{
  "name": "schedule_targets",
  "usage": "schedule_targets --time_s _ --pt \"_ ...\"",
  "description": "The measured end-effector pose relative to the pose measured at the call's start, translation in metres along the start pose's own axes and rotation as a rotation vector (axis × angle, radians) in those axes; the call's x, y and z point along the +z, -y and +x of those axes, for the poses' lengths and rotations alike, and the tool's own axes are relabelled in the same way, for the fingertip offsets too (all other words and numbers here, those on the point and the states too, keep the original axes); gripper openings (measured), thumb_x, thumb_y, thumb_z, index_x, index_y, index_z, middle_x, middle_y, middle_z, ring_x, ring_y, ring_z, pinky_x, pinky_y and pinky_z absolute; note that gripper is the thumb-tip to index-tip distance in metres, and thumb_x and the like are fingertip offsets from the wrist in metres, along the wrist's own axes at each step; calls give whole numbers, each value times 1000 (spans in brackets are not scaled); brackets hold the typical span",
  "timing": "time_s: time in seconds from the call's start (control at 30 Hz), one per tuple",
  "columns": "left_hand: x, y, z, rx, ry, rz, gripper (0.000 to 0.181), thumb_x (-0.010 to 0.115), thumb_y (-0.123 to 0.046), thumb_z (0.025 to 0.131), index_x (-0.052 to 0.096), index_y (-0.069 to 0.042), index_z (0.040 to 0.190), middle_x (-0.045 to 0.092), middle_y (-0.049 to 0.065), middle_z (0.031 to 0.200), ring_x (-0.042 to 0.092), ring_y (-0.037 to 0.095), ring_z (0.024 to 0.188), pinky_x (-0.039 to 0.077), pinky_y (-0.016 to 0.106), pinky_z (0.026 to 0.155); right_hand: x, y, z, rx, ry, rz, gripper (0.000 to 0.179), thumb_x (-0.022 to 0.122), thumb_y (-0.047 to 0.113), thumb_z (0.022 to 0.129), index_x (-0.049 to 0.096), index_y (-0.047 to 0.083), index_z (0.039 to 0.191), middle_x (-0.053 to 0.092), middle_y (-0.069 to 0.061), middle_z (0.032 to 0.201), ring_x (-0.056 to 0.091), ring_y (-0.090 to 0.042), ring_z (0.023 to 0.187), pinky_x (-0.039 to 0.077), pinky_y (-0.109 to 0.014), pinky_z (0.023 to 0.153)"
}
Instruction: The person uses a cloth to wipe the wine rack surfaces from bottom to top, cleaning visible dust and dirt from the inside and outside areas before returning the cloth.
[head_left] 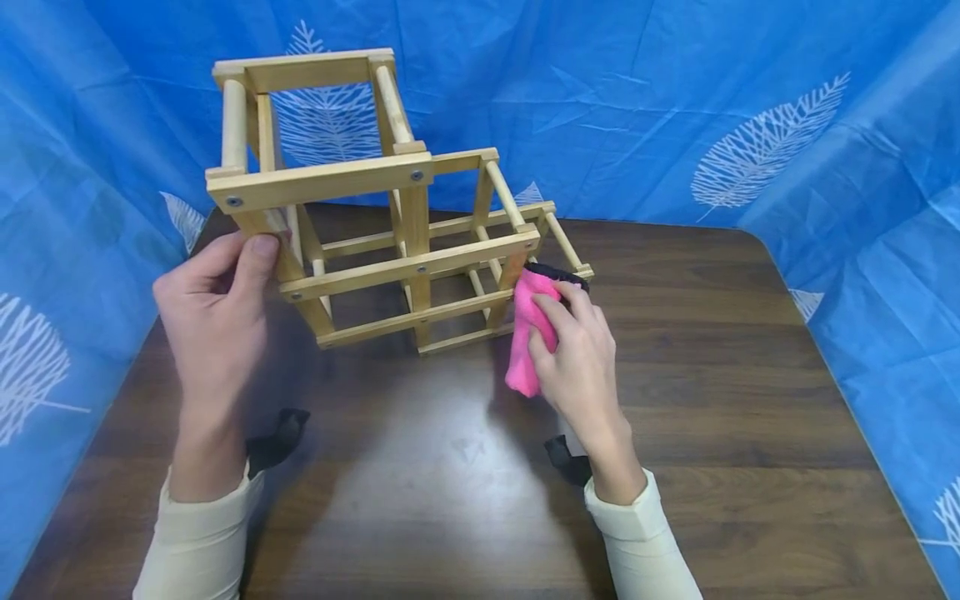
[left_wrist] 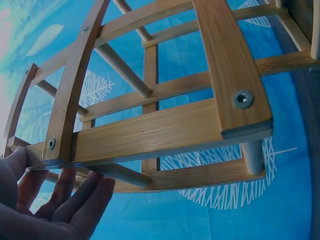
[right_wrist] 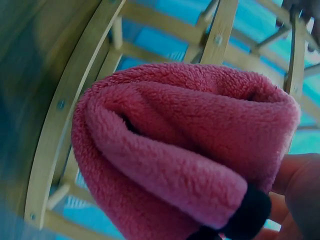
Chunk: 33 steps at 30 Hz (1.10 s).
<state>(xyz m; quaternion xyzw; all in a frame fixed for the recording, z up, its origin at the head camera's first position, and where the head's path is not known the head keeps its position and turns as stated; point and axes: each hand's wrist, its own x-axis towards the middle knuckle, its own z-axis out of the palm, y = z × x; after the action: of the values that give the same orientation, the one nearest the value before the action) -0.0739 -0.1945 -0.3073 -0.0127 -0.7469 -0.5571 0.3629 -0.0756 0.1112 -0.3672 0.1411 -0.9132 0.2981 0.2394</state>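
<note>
A light wooden rack (head_left: 356, 271) of slats, round dowels and screws is held tilted over the table. My left hand (head_left: 217, 308) grips its left slat between thumb and fingers; the left wrist view shows the fingers (left_wrist: 82, 200) beneath the slat. In my right hand (head_left: 577, 350) is a folded pink fluffy cloth (head_left: 532, 325) with a black edge, pinched against the right end of the rack's slats. From the right wrist, the bunched cloth (right_wrist: 185, 145) covers part of the rack and of the fingers behind it.
The dark wood-grain table (head_left: 712, 375) stretches around and below the rack. Blue sheeting (head_left: 600, 108) with white leaf prints hangs behind and at both sides. Black straps (head_left: 277, 442) are worn at the wrists, above cream sleeves (head_left: 198, 533).
</note>
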Motion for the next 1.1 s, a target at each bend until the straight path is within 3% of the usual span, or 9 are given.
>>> schedule_targets --time_s 0.13,0.37,0.53,0.7,0.9,1.1 --pt "4 3 1 6 -10 -20 15 70 -11 92 78 -3 103 70 1 85 50 12 63 35 19 53 9 14 -4 -7 -12 -13 36 72 -4 80 70 -3 115 58 -20 125 56 -38 90 48 -46 73" --pt "5 7 4 3 42 -82 21 68 -6 93 74 -3 113 70 11 113 67 16 90 53 19 78 20 31 -11 9 -62 -48 38 72 -5 77 70 -2 115 57 -19 123 54 -39 83 48 -48 70" --pt "3 9 7 63 105 -83 27 64 -1 94 70 -2 120 65 11 122 64 21 105 53 22 85 26 41 -12 -43 -60 -55 37 74 -5 75 71 -1 112 58 -18 121 55 -36 81 49 -47 67" --pt "4 12 9 81 126 -99 31 61 3 95 66 -1 125 62 11 130 57 25 118 52 25 90 37 56 -12 -128 -27 -53 34 74 -5 74 72 -1 107 60 -19 119 57 -35 81 51 -43 65" --pt "4 9 7 56 105 -15 30 61 -3 97 67 -5 126 63 8 129 58 20 117 49 20 90 49 78 -10 -210 35 -55 28 71 -2 77 72 4 105 60 -16 121 57 -31 85 55 -40 61" --pt "4 4 6 -1 84 119 27 61 -16 99 71 -12 124 68 3 108 58 13 84 43 18 64 51 96 -11 -254 62 -89 31 69 0 79 72 6 109 59 -12 122 57 -29 85 55 -38 56"
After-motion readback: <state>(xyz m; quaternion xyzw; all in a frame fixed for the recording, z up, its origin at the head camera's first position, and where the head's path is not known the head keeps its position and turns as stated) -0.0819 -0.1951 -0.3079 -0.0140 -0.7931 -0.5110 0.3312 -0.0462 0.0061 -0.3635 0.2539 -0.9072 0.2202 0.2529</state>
